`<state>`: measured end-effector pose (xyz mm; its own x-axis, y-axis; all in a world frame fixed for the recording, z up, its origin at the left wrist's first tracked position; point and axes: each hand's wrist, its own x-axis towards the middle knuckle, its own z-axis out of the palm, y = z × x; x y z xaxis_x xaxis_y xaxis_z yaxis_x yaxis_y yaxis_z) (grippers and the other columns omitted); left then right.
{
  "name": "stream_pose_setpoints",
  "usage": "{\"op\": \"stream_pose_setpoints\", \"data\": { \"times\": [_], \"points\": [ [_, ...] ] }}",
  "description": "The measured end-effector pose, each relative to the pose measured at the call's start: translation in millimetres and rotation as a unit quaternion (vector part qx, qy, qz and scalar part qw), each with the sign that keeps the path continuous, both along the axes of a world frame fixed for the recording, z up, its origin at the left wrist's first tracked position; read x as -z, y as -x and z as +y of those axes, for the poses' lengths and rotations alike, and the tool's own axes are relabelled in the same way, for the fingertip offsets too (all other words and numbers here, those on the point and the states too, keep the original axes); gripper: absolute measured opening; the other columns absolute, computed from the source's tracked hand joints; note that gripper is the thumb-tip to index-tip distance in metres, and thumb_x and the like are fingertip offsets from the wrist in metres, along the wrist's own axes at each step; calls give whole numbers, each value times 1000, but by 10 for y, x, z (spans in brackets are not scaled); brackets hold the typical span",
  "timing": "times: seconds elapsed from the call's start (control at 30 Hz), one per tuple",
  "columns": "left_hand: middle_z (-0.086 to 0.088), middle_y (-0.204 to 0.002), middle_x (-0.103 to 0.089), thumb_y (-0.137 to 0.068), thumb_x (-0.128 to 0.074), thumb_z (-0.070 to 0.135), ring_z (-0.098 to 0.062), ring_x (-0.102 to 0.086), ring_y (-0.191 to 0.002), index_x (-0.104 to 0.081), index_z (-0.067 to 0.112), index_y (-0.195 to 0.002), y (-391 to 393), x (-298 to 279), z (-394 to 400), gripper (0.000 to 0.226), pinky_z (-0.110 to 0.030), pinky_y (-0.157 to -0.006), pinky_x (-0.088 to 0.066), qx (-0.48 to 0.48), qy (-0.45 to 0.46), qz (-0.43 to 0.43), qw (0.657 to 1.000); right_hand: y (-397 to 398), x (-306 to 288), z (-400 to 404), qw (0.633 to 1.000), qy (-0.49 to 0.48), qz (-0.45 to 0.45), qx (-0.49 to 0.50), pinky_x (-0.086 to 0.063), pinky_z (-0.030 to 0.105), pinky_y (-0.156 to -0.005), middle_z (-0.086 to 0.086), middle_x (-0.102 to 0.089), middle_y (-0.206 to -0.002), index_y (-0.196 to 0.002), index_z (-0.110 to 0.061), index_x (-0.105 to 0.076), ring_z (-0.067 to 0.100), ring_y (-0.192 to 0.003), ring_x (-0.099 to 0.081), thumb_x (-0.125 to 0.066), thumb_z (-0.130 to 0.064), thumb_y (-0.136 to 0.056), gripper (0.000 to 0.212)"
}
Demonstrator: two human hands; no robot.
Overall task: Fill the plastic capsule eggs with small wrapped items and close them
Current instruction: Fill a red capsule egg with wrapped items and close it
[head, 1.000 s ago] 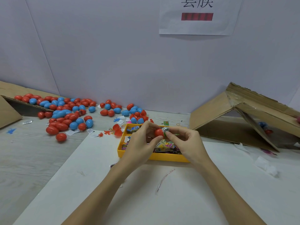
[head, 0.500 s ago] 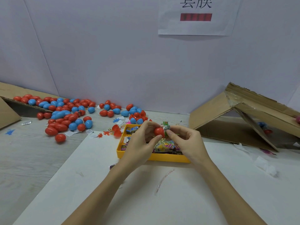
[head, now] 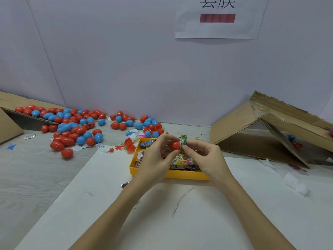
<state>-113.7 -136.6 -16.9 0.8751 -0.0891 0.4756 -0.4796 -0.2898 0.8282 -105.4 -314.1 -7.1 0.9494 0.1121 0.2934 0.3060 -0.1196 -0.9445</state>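
At the centre of the frame, above the yellow tray (head: 180, 176), the left hand (head: 155, 159) grips a red egg half (head: 175, 145) in curled fingers — the right hand (head: 207, 159) pinches a small wrapped packet (head: 184, 143) against its open side. Closed eggs (head: 72, 127) lie scattered on the surface at left.

eggs (head: 72, 127) left of tray (head: 180, 175) | cardboard (head: 252, 134) right of tray
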Motion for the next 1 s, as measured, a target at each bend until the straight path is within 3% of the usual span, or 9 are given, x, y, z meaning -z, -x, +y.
{"op": "stream_pose_setpoints", "data": {
  "times": [0.2,0.37,0.47,0.57,0.63,0.77,0.9,1.0],
  "points": [
    [12,-118,-70,-90,-75,20,-4,-68,-110,-63,18,-129,40,-6,-22,40,-21,-92,-56,15,27,-32,999,52,-110,-20,999,-16,34,-11,-55,15,-68,-4,-80,-96,-111,-18,-77,11,-89,-76,-73,-29,-91,23],
    [19,-121,-68,-88,-76,23,-1,-65,-113,-62,26,-137,87,-59,-19,51,-16,-92,-53,-14,-15,-98,995,88,-148,-2,991,-77,100,-50,-59,27,-83,3,-79,-107,-114,-17,-77,16,-103,-74,-73,-31,-90,29],
    [11,-126,-68,-91,-70,23,-6,-63,-117,-55,22,-144,84,-99,-2,55,-20,-96,-53,-2,-19,-110,994,119,-196,57,951,-212,199,-105,-60,29,-86,12,-76,-117,-122,-7,-73,23,-105,-74,-74,-27,-88,39],
    [9,-127,-68,-94,-69,21,-6,-63,-117,-49,21,-148,90,-119,-19,58,-21,-98,-52,-5,-14,-112,994,157,-237,103,905,-298,262,-151,-61,26,-80,10,-75,-109,-117,-4,-75,20,-94,-73,-73,-23,-91,32],
    [11,-125,-68,-96,-67,20,-5,-65,-112,-54,21,-144,94,-123,-21,50,-20,-94,-53,-8,-5,-117,993,185,-255,137,885,-328,289,-162,-61,26,-78,10,-75,-103,-104,-8,-81,20,-91,-74,-75,-24,-90,23],
    [17,-121,-70,-99,-61,22,-9,-66,-111,-65,22,-133,86,-129,-6,35,-19,-91,-53,5,23,-125,992,232,-279,201,850,-379,330,-162,-63,30,-78,16,-76,-106,-98,-7,-80,25,-97,-76,-79,-24,-83,22],
    [6,-118,-72,-102,-57,16,-17,-66,-114,-67,20,-130,66,-112,-2,31,-23,-91,-55,20,53,-109,992,266,-294,231,837,-392,347,-155,-63,30,-76,18,-76,-106,-107,-6,-74,26,-97,-77,-78,-23,-83,29],
    [8,-117,-73,-102,-56,11,-14,-66,-115,-69,22,-127,54,-102,10,30,-21,-91,-55,30,70,-97,992,278,-298,238,827,-403,364,-148,-63,29,-74,18,-75,-103,-112,-2,-72,27,-96,-76,-80,-22,-82,37]
  ]
}}
